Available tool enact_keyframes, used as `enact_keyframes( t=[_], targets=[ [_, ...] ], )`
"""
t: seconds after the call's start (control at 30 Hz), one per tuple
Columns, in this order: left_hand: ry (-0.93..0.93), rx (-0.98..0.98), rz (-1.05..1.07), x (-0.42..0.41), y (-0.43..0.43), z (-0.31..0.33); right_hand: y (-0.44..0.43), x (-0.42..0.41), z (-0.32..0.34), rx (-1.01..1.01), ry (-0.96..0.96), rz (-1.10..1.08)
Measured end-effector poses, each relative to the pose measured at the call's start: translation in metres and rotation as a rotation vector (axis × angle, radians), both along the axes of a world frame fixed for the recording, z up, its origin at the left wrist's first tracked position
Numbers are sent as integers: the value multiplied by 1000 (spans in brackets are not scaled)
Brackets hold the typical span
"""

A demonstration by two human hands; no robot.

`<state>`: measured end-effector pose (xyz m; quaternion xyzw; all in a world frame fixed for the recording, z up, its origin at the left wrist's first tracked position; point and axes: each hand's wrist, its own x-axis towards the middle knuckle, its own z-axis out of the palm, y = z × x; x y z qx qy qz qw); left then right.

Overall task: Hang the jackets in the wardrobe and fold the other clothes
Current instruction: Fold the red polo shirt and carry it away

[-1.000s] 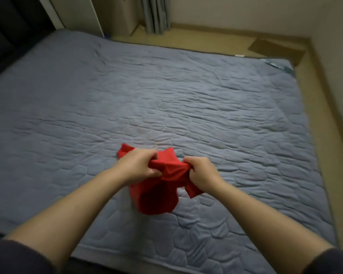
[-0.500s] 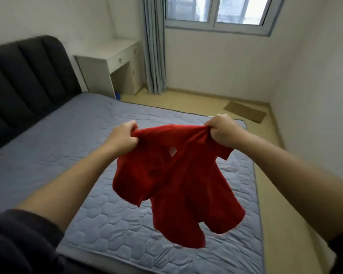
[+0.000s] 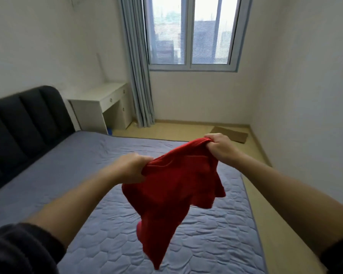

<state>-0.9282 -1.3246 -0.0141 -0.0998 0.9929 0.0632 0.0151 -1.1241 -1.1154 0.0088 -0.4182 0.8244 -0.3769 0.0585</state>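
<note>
Shirt: red, held up in the air over the bed, bunched along its top edge, its lower end hanging in a narrow point.
Left hand: gripped the shirt's left top corner, fingers curled tight and clamped on the cloth.
Right hand: gripped the right top corner, higher and farther out than the left, fingers clamped on the fabric.
Arms: both stretched forward, forearms bare, a dark sleeve pushed up on the left.
Bed: grey-blue quilted cover, dark padded headboard on the left.
Desk: white, with drawers, stood in the far left corner beside the headboard.
Curtain: grey, hung drawn to the left of the window.
Floor: light wood, with a flat piece of cardboard lying near the far right wall.
</note>
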Motion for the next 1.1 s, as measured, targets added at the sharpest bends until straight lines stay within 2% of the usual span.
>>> enact_keyframes(
  t=[0.03,0.13,0.23,0.3,0.43,0.5,0.6,0.67,0.73,0.83,0.97,1.1],
  targets=[
    [-23,14,77,10,-12,-3,5,-6,4,15,15,-51],
    [76,307,298,27,-36,-4,16,-17,3,214,62,-121],
    [259,524,296,18,-28,7,12,0,-14,298,173,-59],
    [345,502,246,4,-14,17,2,22,-26,212,152,18],
    [641,176,271,-4,-9,36,-6,49,-47,28,13,143],
    [738,111,306,2,-24,42,2,44,-50,121,149,209],
    [756,274,402,10,-49,47,15,29,-50,285,524,181],
    [705,291,370,12,-56,44,16,22,-49,229,618,145],
    [650,298,328,15,-56,37,14,17,-48,142,629,100],
    [507,334,242,25,-59,26,23,11,-51,25,388,35],
    [193,365,56,46,-47,4,41,19,-64,-61,0,-26],
    [-79,713,20,65,-29,-11,58,44,-81,-96,-401,-70]
  ],
)
